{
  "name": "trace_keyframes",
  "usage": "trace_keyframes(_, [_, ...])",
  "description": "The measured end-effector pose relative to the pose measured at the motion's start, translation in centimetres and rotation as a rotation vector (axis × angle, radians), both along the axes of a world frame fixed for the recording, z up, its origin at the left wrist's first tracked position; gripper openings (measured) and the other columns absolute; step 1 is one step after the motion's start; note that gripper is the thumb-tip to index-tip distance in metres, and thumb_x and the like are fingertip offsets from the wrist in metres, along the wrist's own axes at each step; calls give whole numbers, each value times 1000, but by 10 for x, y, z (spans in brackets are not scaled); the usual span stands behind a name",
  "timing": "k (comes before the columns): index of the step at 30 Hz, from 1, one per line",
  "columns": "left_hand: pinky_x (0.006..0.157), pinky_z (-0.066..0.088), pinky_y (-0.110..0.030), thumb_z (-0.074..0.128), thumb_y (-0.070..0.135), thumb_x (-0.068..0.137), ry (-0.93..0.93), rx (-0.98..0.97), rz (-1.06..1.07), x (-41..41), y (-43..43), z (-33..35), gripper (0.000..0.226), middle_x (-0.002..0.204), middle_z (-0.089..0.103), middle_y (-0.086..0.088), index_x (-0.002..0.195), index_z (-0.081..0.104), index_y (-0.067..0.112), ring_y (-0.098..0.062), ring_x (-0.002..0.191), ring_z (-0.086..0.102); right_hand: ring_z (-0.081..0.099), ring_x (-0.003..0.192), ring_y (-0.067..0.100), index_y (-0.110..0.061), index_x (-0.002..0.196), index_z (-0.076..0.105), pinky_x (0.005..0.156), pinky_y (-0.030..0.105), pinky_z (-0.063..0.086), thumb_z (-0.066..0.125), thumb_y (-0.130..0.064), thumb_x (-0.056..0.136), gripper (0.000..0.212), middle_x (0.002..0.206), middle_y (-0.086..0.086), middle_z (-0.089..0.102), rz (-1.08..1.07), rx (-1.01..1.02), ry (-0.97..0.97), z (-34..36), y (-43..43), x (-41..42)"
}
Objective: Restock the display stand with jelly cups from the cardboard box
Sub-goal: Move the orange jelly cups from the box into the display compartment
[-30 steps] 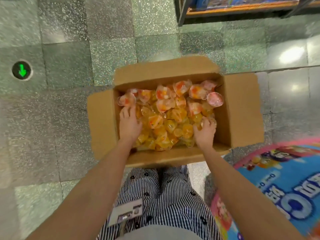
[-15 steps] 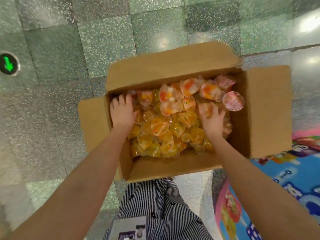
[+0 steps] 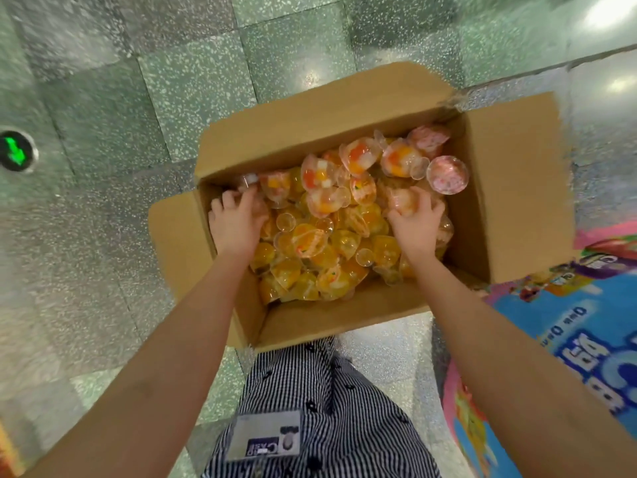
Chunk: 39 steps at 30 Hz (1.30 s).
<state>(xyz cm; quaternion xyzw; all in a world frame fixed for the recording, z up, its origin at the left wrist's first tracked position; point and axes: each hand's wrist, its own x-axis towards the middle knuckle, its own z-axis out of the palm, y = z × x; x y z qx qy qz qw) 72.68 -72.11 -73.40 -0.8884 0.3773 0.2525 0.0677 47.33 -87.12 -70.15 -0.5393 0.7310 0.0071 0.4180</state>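
Cardboard, plain brown, makes up the open box [image 3: 510,188] that sits on the speckled green floor [image 3: 103,98] with its flaps folded outward. The jelly cups [image 3: 331,243] lie loose inside it in a heap: yellow and orange ones fill the near half, and larger ones with red, white and pink pieces lie along the far side. One round pink cup [image 3: 447,174] rests against the right wall. Both hands are down in the heap. The left hand [image 3: 236,224] is at the far left corner, palm down, with its fingers bent in among the cups; whether they have closed on one, I cannot tell. The right hand [image 3: 417,222] is toward the far right, and its fingers curl over a pink-orange cup [image 3: 401,201], grasping it from above. A round floor marker with a green arrow [image 3: 14,151] is set in the tiles well apart to the left. A blue and pink printed surface [image 3: 568,332] lies just beside the box at the near right. A striped garment [image 3: 327,408] with a badge [image 3: 263,434] on it hangs at the near edge, between the forearms.
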Motion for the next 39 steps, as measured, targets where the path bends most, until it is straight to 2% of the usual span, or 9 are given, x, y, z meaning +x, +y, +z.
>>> trace_keyframes(12, [92,43,-38,72,41,83,369,-434,155,-97,-6,94,52,122,59,-11,126,55,17,-29,113,54,35,134,19,-18,133,53,113,38,31,66,-42,83,57,151,4,29,-331,-115,-235,78,101,-88])
trace_keyframes(17, [84,46,-28,71,40,85,546,-536,130,-171,2,138,45,115,62,6,122,50,24,-13,103,58,50,124,21,-17,135,51,107,43,41,61,-54,74,73,136,4,54,-527,-167,-346,114,150,-151])
trace_keyframes(20, [69,48,-23,70,41,86,649,-525,45,-219,16,153,36,106,62,3,111,47,30,-14,92,61,49,127,19,-24,140,45,105,45,45,62,-35,85,59,137,-4,50,-593,-224,-414,132,182,-197])
trace_keyframes(24, [80,54,-31,70,25,88,772,-540,-71,-299,46,175,43,113,56,4,126,52,19,-4,99,56,51,128,18,-39,138,48,103,48,47,53,-39,91,48,143,-5,49,-671,-353,-468,153,234,-263])
trace_keyframes(28, [65,58,-34,73,21,85,933,-482,-124,-391,85,189,42,108,61,0,122,54,16,-16,88,65,63,103,13,-39,138,49,88,38,55,51,-33,97,41,132,-4,58,-819,-435,-479,175,303,-332])
trace_keyframes(30, [66,54,-30,73,15,86,1001,-455,-172,-439,107,197,36,97,62,1,116,53,13,-10,80,64,60,73,21,-38,139,48,61,29,49,49,-27,100,41,111,2,66,-905,-479,-475,184,341,-368])
trace_keyframes(32, [61,49,-24,73,12,85,1060,-394,-260,-487,126,205,34,93,58,1,111,50,14,-5,70,58,56,73,32,-32,143,47,54,27,46,48,-19,102,43,106,15,68,-979,-519,-445,193,375,-401])
trace_keyframes(36, [63,51,-35,74,55,65,1119,-277,-418,-567,154,215,40,92,61,-9,91,53,33,-19,71,58,63,107,26,-36,132,55,89,37,54,55,-29,97,36,130,14,60,-1181,-558,-465,190,433,-456])
trace_keyframes(39, [72,55,-42,77,50,70,1127,-226,-582,-623,170,214,40,99,63,-9,98,55,31,-27,86,63,54,123,20,-38,126,58,103,44,47,56,-30,96,31,133,-4,56,-1302,-603,-463,185,468,-488])
